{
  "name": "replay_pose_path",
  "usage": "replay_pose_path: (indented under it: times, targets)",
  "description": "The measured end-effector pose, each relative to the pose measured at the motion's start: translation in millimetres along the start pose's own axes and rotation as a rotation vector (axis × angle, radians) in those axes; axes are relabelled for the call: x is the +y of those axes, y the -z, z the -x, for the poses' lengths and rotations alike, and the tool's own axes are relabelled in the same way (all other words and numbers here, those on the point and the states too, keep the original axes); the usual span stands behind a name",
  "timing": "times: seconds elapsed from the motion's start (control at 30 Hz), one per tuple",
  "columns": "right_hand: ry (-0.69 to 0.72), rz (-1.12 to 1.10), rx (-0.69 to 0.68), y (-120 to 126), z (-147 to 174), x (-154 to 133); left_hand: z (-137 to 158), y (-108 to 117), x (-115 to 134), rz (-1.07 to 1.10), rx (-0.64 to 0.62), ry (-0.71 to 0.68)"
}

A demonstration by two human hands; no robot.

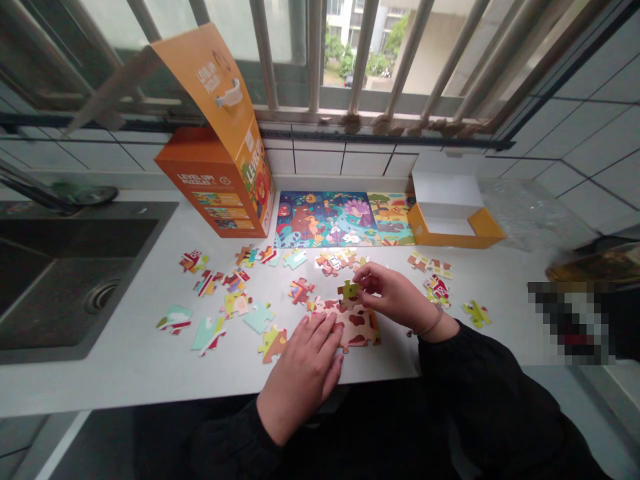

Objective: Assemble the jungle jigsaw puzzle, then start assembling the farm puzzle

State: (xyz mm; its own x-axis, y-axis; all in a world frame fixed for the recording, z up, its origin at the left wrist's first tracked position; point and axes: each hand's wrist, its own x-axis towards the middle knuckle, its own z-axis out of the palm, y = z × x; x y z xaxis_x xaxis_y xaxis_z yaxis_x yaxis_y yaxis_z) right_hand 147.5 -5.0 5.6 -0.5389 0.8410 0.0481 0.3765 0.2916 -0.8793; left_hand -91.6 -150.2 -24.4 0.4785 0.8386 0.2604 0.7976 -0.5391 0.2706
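Note:
My right hand (387, 290) pinches a green puzzle piece (349, 291), held just above the far edge of a joined patch of pink and brown puzzle pieces (361, 325). Flat on the near left part of that patch lies my left hand (306, 370), its fingers stretched out. Part of the patch is hidden under those fingers. A brown and orange puzzle piece (301, 291) rests to the left of the patch. Nearer my left hand is a loose piece with a brown animal on green (273, 344).
Several loose pieces, such as a mint one (259, 317) and a green one (477, 313), lie on the white counter (130, 333). Behind stand an orange puzzle box (220, 180), picture sheets (327, 219) and an open yellow box (450, 233). A sink (75, 287) is at left.

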Motion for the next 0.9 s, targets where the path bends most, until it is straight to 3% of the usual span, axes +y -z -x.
replay_pose_path:
  times: [0.27,0.43,0.6,0.73,0.9]
  targets:
    - [-0.165,0.045,-0.035,10.7,64.8,-8.3,3.3,-6.0,-2.3,-0.011,0.024,0.06]
    - [-0.073,0.16,-0.127,-14.4,77.9,-18.1,1.8,-5.6,-0.4,-0.017,0.044,0.066]
    - [0.119,0.295,0.076,-25.8,81.0,-15.7,2.1,1.1,0.0,0.037,0.069,0.004]
    - [0.113,0.447,0.339,-27.7,99.3,-15.9,4.2,3.9,-1.0,0.086,0.08,-0.086]
    - [0.077,0.475,0.312,-48.2,132.9,-14.8,5.4,4.9,-0.3,0.101,0.091,-0.166]
